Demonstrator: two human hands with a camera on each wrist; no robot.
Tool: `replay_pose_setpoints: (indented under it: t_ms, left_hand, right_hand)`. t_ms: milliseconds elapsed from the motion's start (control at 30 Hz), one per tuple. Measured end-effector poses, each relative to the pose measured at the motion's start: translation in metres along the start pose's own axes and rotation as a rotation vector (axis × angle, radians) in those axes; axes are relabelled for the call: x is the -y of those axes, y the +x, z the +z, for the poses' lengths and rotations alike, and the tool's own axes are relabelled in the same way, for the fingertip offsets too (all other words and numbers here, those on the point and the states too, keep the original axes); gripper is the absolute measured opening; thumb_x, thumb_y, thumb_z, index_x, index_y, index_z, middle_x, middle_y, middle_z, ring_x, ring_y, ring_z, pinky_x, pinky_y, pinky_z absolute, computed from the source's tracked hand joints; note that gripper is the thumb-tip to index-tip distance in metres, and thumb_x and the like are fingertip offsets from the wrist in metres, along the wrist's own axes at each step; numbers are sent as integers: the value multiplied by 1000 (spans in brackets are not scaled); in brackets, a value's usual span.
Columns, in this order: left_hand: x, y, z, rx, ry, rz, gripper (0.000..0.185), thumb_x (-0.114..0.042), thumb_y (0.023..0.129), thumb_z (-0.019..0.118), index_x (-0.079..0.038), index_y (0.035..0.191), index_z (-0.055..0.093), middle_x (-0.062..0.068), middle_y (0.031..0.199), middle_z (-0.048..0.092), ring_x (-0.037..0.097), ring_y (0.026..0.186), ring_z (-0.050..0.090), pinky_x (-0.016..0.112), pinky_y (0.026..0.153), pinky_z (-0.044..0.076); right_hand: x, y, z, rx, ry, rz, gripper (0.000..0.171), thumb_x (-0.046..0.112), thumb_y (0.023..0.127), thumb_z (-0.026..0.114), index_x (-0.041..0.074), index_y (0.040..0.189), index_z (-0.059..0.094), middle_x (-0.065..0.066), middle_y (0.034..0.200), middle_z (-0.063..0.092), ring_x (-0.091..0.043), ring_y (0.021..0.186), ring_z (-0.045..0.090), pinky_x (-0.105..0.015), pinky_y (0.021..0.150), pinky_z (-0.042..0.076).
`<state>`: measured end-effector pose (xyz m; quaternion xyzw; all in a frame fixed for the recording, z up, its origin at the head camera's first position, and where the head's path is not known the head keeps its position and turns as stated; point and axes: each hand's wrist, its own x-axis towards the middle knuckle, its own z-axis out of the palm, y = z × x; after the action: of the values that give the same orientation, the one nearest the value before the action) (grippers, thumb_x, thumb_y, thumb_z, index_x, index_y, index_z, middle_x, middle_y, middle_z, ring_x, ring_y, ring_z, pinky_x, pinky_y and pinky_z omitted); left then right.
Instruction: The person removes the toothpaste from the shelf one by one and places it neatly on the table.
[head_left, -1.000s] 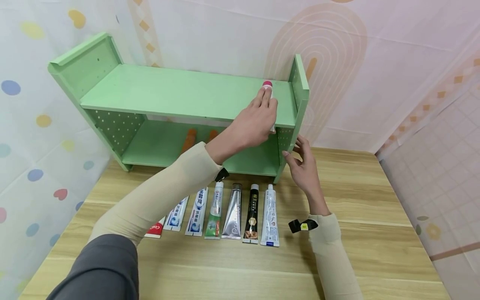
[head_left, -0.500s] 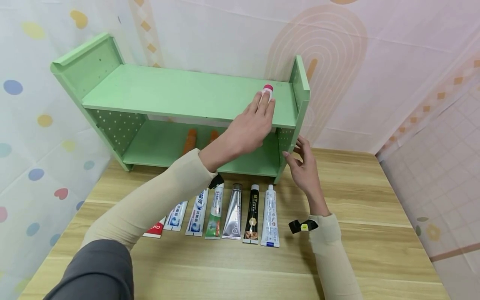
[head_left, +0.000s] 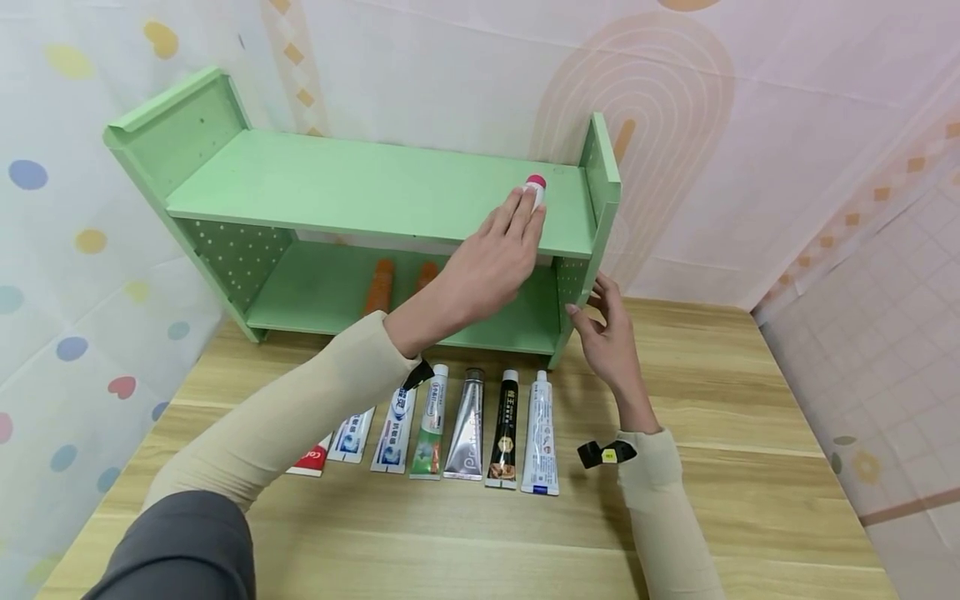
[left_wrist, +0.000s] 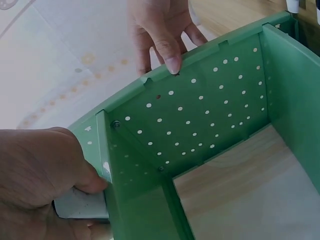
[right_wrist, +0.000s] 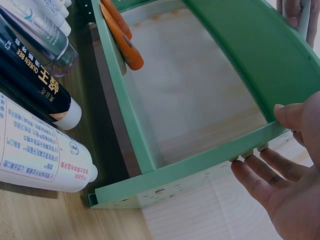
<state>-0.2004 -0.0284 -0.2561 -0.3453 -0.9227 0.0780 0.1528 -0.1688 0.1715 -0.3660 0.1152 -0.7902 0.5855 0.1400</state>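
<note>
A: In the head view, what did the left hand (head_left: 491,262) have?

B: It lay on the top board of the green wooden two-tier shelf (head_left: 360,179), fingers curled over a white tube with a pink cap (head_left: 536,187); the cap stuck out just past the fingertips. The right hand (head_left: 609,333) stood upright against the shelf's right side panel, fingers straight and touching its front edge. Between the two forearms, on the light wooden table (head_left: 750,433), lay a row of toothpaste tubes (head_left: 465,425). Under the left hand, on the lower board, lay two orange tubes (head_left: 380,285).

A: And the left wrist view?

B: The left hand (left_wrist: 42,170) pressed the white tube (left_wrist: 80,204) against the shelf's green board. Beyond it, the right hand's fingertips (left_wrist: 170,57) rested on the rim of the perforated side panel (left_wrist: 200,115).

A: The right wrist view?

B: The right hand (right_wrist: 285,185) was flat, fingers apart, touching the panel's edge. The orange tubes (right_wrist: 125,37) lay inside, well away from it; a black tube (right_wrist: 35,85) and a white printed tube (right_wrist: 40,160) lay outside on the table.
</note>
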Motion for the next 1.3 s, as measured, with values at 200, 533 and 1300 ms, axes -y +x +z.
replay_pose_setpoints:
  t_ms: [200, 533, 1300]
  left_hand:
    - [3, -5, 3, -29, 15, 22, 58, -9, 109, 39, 9, 160, 18, 28, 169, 14, 38, 159, 13, 46, 131, 19]
    - [8, -16, 3, -73, 39, 51, 58, -6, 108, 41, 10, 159, 19, 29, 168, 17, 38, 159, 16, 46, 131, 19]
    - [34, -47, -3, -246, 24, 78, 64, 7, 97, 51, 11, 157, 27, 29, 167, 21, 40, 158, 20, 46, 130, 20]
  right_hand:
    - [0, -1, 0, 0, 4, -5, 60, 1, 103, 57, 9, 158, 35, -23, 156, 43, -38, 133, 52, -20, 93, 54]
    - [-1, -1, 1, -5, 4, 6, 60, 1, 102, 57, 12, 158, 36, -21, 156, 43, -36, 134, 52, -29, 97, 55]
    - [0, 1, 2, -2, 29, -21, 59, 0, 102, 56, 4, 157, 34, -28, 156, 40, -49, 136, 49, -17, 93, 53]
